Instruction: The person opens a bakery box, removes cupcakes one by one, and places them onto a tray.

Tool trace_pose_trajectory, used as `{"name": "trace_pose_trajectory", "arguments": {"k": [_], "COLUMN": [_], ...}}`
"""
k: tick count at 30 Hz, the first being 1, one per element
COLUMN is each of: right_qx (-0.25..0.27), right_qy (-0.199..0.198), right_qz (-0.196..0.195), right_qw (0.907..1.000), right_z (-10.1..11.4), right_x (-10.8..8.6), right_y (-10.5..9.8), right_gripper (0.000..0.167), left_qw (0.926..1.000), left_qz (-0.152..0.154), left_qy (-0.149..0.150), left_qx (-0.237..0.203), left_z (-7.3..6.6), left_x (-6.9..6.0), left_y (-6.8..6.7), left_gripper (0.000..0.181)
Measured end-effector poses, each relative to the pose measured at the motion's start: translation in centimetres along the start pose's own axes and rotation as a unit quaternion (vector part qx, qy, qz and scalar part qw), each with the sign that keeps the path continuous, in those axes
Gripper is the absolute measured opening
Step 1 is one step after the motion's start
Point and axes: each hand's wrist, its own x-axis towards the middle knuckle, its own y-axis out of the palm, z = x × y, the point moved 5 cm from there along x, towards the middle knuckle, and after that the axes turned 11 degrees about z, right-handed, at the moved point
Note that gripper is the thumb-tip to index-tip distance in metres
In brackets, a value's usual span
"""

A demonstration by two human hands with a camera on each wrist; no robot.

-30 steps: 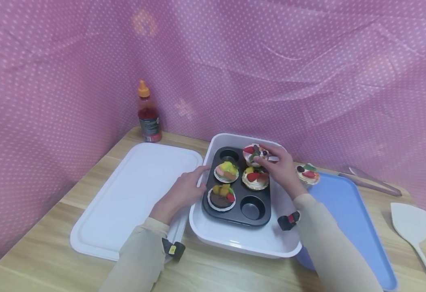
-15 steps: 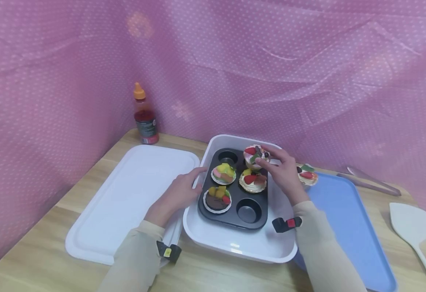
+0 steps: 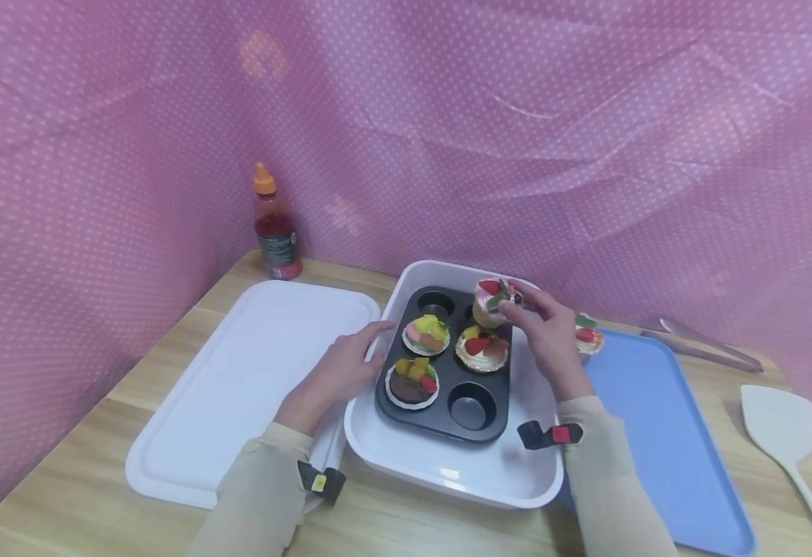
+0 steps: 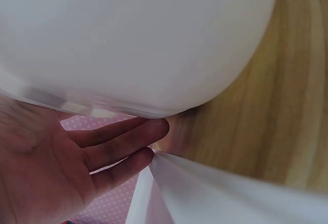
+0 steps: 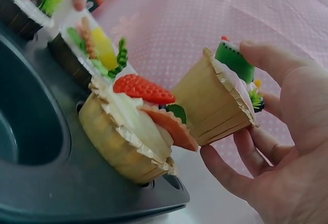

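Note:
My right hand (image 3: 548,333) holds a toy cupcake (image 3: 495,303) topped with a strawberry and a green piece, above the back right of a dark muffin tin (image 3: 444,383). In the right wrist view, thumb and fingers grip the tan paper cup of this cupcake (image 5: 210,101), which is tilted. Seated in the tin are a strawberry cupcake (image 3: 481,352), a yellow-topped one (image 3: 427,334) and a chocolate one (image 3: 411,385). The tin sits in a white tub (image 3: 448,473). My left hand (image 3: 339,371) has straightened fingers at the tub's left side, touching its outer wall (image 4: 128,55).
Left of the tub lies a white board or lid (image 3: 239,394); behind it stands a sauce bottle (image 3: 277,236). To the right are a blue tray (image 3: 663,433), another cupcake (image 3: 589,339) partly hidden by my hand, tongs (image 3: 705,350) and a white spatula (image 3: 778,422).
The held cupcake has moved a little right relative to the tin, uncovering part of the cup behind it. My left hand stays at the tub's side; the view has shifted slightly.

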Motion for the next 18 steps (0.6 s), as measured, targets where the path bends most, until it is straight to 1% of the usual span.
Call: {"name": "trace_pose_trajectory", "arguments": {"k": [6,8,12,18], "right_qx": [0.024,0.033,0.070,0.136], "right_qy": [-0.006,-0.005,-0.003,-0.003], "right_qz": [-0.002,-0.005,-0.015,-0.027], "right_qw": [0.9997,0.9994,0.9974,0.9904], "right_z": [-0.17,-0.27,-0.26,-0.44], "right_x": [-0.28,-0.22,-0.11,0.03], "right_y": [-0.32,-0.37,-0.39,-0.76], "right_gripper": [0.052,0.052,0.052,0.052], "left_qw": [1.0000,0.9999,0.9999,0.9999], "left_qz": [-0.002,-0.008,-0.011,0.002], "left_qy": [-0.002,0.005,0.013,0.006], "left_qx": [-0.007,-0.004,-0.001,-0.012], "left_z": [-0.14,-0.16,-0.07,0.10], "left_x": [-0.05,-0.05,-0.03,-0.05], "left_y": [0.12,0.09,0.06,-0.01], "left_gripper": [0.052,0.052,0.051,0.051]}}
